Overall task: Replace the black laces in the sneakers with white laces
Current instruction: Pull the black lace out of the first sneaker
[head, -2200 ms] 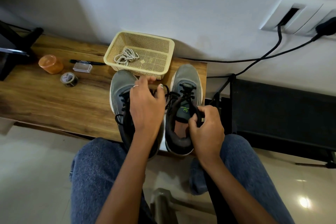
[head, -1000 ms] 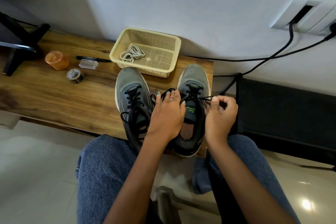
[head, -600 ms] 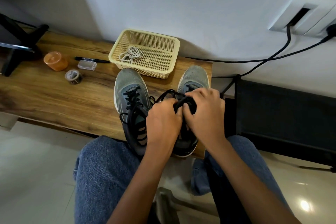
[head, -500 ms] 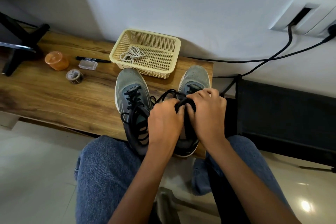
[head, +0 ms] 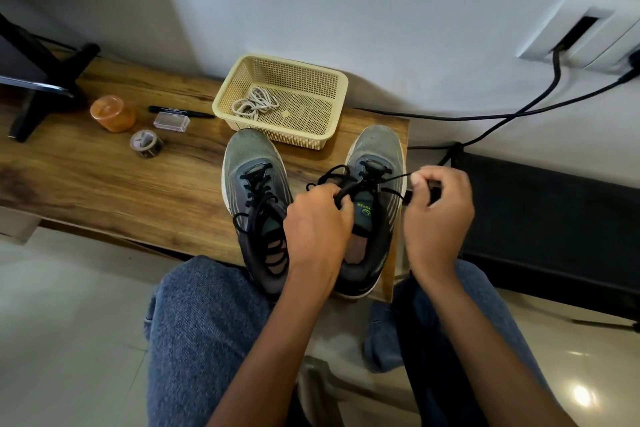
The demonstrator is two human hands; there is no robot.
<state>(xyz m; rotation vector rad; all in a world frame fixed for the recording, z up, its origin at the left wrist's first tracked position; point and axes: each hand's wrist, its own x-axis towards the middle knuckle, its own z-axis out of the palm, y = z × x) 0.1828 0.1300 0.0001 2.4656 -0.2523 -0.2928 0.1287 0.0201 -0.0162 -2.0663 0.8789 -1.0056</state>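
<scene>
Looking down through the head view, I see two grey sneakers standing side by side, toes toward the wall, at the right end of the wooden surface (head: 104, 184). My left hand (head: 317, 222) is curled over the tongue of the right sneaker (head: 375, 152), fingers pinching a bunch of its black lace (head: 372, 180). My right hand (head: 438, 215) sits just off the right edge of the surface, thumb and fingers pinching one end of that lace, which runs taut from the eyelets to the hand. The left sneaker (head: 251, 163) is still laced in black, with loose loops lying over its opening; neither hand touches it. White laces (head: 254, 104) lie bundled in the left part of a cream mesh basket (head: 332, 121), which stands at the far edge just behind the toes. Farther left along the far edge: a black marker (head: 180, 111), a small clear box (head: 172, 122), an orange cup (head: 112, 113) and a tape roll (head: 146, 143). Denim-clad knees show below the near edge.
</scene>
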